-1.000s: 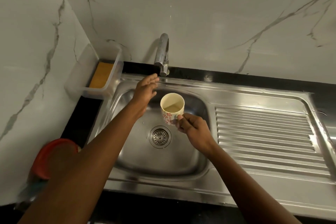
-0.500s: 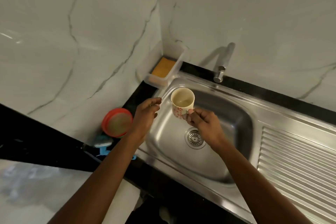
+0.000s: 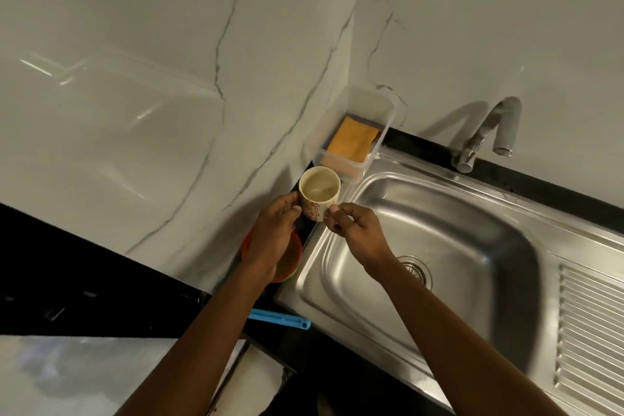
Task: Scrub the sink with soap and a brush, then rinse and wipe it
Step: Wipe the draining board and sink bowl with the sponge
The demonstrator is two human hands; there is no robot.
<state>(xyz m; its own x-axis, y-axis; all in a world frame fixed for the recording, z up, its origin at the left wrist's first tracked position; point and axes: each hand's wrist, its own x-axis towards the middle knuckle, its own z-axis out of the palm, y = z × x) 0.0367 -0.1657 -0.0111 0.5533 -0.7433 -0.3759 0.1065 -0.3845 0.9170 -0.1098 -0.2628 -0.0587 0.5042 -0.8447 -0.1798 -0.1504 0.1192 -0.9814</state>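
Head view: the only camera I have, looking down on the counter corner.
Cup (image 3: pixel 319 194): cream, red pattern on its side, upright, a little pale liquid in the bottom. I see it held above the black counter (image 3: pixel 101 294), just left of the sink's left rim, in front of the tub.
Left hand (image 3: pixel 275 236): my read is fingers curled round the cup's left side, thumb near the rim.
Right hand (image 3: pixel 354 224): thumb and forefinger pinch the cup's right side; whether there is a handle there I cannot tell, the hand covers it. The other fingers are curled in.
Sink (image 3: pixel 472 246): steel basin, drain (image 3: pixel 417 272) partly behind my right forearm, ribbed drainboard (image 3: pixel 594 331) at the right.
Tap (image 3: pixel 489 132): on the back ledge, spout over the basin's rear edge.
Tub (image 3: pixel 358 132): clear plastic, in the wall corner, touching the sink's back left corner.
Sponge (image 3: pixel 353 142): orange, lying inside the tub.
Red lid (image 3: pixel 290 257): round, on the counter under my left hand, mostly covered.
Blue handle (image 3: pixel 280 317): on the counter near the sink's front left corner, part hidden by my left arm; possibly the brush, blurred.
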